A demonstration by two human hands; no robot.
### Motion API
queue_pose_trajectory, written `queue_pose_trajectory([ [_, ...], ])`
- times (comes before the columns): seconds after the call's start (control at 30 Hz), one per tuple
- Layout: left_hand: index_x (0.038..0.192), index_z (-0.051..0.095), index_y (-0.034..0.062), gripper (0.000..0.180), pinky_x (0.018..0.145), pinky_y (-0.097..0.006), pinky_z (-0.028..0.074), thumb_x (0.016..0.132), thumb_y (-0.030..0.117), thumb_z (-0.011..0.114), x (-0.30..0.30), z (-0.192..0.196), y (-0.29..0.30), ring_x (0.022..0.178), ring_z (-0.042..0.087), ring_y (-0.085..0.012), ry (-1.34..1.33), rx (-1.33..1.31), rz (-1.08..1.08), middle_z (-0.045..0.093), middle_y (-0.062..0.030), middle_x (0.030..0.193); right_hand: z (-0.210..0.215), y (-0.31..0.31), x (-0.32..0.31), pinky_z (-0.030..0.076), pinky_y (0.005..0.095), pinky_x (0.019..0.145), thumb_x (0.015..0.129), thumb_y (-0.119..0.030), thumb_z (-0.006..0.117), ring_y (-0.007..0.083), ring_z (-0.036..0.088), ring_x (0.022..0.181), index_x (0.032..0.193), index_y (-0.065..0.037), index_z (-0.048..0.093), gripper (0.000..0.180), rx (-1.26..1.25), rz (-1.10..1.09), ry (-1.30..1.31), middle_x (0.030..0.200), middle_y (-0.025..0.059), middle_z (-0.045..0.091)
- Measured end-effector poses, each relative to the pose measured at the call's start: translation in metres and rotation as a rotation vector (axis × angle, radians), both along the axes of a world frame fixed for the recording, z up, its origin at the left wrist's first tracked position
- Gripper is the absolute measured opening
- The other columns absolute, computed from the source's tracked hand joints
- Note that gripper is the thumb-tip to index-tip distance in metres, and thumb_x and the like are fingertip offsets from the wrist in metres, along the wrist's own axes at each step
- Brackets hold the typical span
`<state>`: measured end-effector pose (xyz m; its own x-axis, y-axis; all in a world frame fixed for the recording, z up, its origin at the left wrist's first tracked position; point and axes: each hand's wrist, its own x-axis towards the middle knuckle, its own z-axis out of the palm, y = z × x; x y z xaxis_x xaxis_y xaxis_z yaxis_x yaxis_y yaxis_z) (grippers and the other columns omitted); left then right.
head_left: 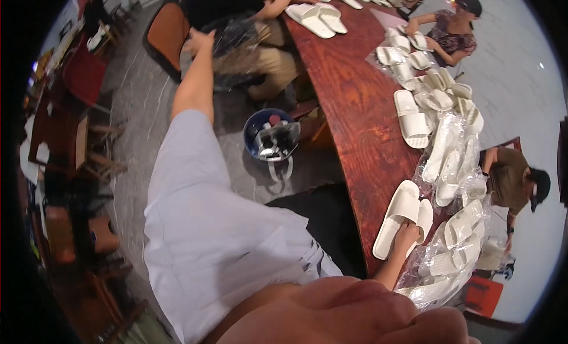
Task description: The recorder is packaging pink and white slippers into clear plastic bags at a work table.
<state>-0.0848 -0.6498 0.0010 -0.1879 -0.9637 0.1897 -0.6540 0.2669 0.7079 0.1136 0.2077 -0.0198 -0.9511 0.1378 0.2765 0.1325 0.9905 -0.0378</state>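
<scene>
Seen from the head camera, the left hand (198, 41) is stretched far out from a white sleeve (195, 184) toward a clear plastic bag (236, 33) beside an orange chair (167, 29), fingers loosely spread at the bag's edge as if to take hold of it; whether the bag is actually gripped cannot be told. The right hand (407, 231) is laid on a pair of white slippers (402, 217) at the near edge of the red wooden table (349, 107), fingers pressed together on the heel ends, apparently to keep the pair together. More slippers, many in clear wrapping (449, 166), are heaped along the table's far edge, where other people are seated. A blue bucket (269, 137) stands on the floor beside the table.
</scene>
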Motion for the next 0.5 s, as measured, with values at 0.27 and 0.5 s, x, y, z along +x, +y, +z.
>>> queue_pose_trajectory([
  [0.27,0.111,0.073,0.0154,0.043,0.097,-0.052,0.046,0.074,0.038,0.076,0.021,-0.040,-0.039,0.114,0.062,-0.0353,-0.048,0.056,-0.185,0.069,-0.0151,0.115,0.006,-0.017,0.002,0.043,0.0555,0.077,0.089,-0.014,0.057,0.0465,0.060,0.079,0.082,0.008,0.064,0.024,-0.051,0.080,0.073,0.081,0.0285,0.063],
  [0.5,0.082,0.064,-0.0024,0.028,0.067,-0.043,0.049,0.071,0.023,0.066,0.054,-0.011,0.113,0.076,0.065,-0.0379,-0.058,-0.216,-0.939,0.064,-0.0221,0.077,0.012,-0.019,0.002,0.047,0.0529,0.074,0.088,-0.011,0.057,0.0455,0.062,0.080,0.089,0.009,0.066,0.022,-0.081,0.027,0.021,0.083,0.0295,0.064],
])
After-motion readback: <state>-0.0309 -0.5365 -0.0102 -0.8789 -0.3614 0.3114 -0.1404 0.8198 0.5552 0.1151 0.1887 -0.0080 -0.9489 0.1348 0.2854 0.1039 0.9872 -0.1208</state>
